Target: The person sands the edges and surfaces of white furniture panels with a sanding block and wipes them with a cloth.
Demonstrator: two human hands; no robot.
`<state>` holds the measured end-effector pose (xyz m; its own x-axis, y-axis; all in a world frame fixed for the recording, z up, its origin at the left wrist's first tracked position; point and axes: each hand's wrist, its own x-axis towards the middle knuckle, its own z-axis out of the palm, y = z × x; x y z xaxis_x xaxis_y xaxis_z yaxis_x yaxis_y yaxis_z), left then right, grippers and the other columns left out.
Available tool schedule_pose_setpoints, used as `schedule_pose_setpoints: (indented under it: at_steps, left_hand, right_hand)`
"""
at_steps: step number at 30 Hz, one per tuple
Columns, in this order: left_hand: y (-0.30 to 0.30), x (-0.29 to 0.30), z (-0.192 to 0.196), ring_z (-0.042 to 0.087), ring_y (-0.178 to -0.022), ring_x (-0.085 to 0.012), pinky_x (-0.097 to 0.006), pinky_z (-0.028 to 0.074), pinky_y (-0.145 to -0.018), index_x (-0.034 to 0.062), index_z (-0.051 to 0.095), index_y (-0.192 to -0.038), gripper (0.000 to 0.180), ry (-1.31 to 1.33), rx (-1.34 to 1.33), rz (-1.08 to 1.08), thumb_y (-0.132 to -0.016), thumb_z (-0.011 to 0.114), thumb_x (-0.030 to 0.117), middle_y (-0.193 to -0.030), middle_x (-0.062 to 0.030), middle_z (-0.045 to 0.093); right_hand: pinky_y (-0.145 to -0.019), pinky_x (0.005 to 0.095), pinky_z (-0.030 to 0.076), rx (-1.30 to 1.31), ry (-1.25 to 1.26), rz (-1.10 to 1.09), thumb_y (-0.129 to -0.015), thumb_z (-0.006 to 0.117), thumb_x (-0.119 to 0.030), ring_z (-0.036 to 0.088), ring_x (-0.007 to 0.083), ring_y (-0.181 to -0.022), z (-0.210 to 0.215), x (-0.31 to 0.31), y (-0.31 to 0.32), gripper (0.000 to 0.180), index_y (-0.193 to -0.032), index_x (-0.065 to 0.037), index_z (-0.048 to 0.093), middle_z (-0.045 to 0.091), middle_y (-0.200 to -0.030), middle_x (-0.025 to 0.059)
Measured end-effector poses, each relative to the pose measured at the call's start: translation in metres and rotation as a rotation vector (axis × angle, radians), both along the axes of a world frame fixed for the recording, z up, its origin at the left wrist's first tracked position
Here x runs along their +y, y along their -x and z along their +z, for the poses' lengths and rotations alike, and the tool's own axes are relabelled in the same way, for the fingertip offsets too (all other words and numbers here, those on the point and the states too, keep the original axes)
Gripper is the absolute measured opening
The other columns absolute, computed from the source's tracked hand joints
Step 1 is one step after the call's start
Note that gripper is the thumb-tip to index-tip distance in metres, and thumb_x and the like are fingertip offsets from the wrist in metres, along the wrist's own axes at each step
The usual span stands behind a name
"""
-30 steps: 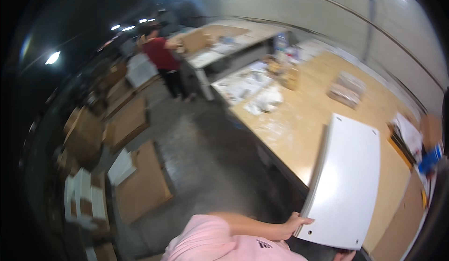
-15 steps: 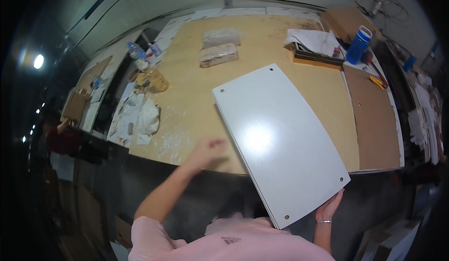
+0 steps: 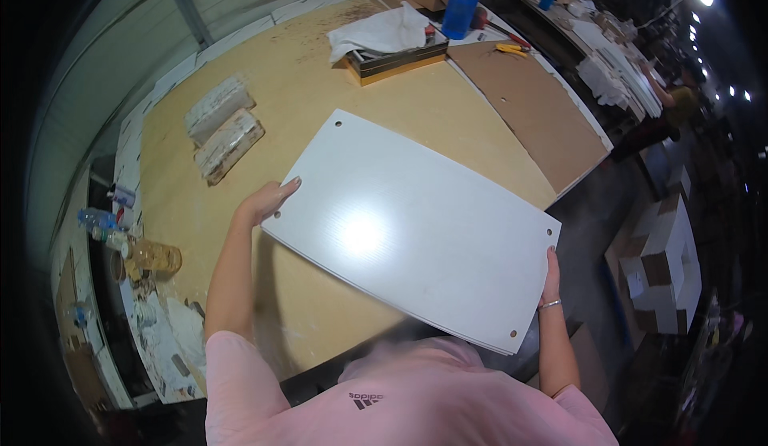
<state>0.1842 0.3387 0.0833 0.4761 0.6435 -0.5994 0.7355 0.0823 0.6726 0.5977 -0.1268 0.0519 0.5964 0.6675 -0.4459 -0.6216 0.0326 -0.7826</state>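
A stack of white rectangular panels [image 3: 416, 214], glossy on top with a round hole near each corner, spans the space between my hands. My left hand [image 3: 268, 200] grips its left end, thumb on the top face and fingers out of sight beneath. At the right end my right hand [image 3: 550, 278] holds the edge, its thumb showing beside a corner hole and the other fingers mostly hidden. The stack lies slantwise above the yellowish worktable [image 3: 320, 318], its near right part reaching past the table's front edge.
Two plastic-wrapped blocks [image 3: 228, 144] lie left of the panels. Beyond them stand a tray [image 3: 400, 66] with a white cloth [image 3: 380, 32] and a blue bottle [image 3: 462, 6]. Brown cardboard [image 3: 528, 102] covers the table's right side. Boxes [image 3: 668, 266] sit on the floor; another person [image 3: 676, 110] works far right.
My left hand, free before, now grips the panels' left end. The panels have turned more crosswise, and my view has swung to the right.
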Motion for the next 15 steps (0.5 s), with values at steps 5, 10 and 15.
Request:
schedule_pose_setpoints:
  at_steps: [5,10,15]
  left_hand:
    - [0.0,-0.01,0.019,0.054,-0.066,-0.0108,-0.029,0.041,-0.053,-0.0013,0.068,-0.102,0.064,0.009,-0.038,-0.058,-0.092,0.056,0.061,-0.078,-0.0028,0.064]
    - [0.012,-0.008,0.007,0.054,-0.064,-0.0113,-0.029,0.039,-0.051,-0.0031,0.068,-0.1,0.064,-0.016,-0.125,-0.042,-0.089,0.062,0.06,-0.074,-0.0025,0.062]
    - [0.015,-0.006,0.011,0.05,-0.061,-0.014,-0.031,0.042,-0.052,-0.005,0.064,-0.097,0.061,0.002,-0.055,-0.015,-0.089,0.065,0.056,-0.075,-0.0033,0.056]
  right_hand:
    - [-0.097,0.0374,0.05,-0.081,0.015,-0.044,-0.101,0.042,-0.051,0.061,0.0261,-0.114,0.005,0.005,0.013,0.064,-0.14,-0.001,0.047,0.06,-0.13,0.015]
    - [-0.095,0.0373,0.051,-0.044,0.015,-0.031,-0.101,0.042,-0.05,0.062,0.0261,-0.112,-0.001,0.0,0.009,0.062,-0.139,-0.001,0.048,0.061,-0.129,0.0151]
    - [-0.094,0.0375,0.052,-0.03,0.011,-0.013,-0.1,0.043,-0.046,0.063,0.0267,-0.109,0.0,0.008,0.007,0.059,-0.137,-0.001,0.05,0.062,-0.126,0.015]
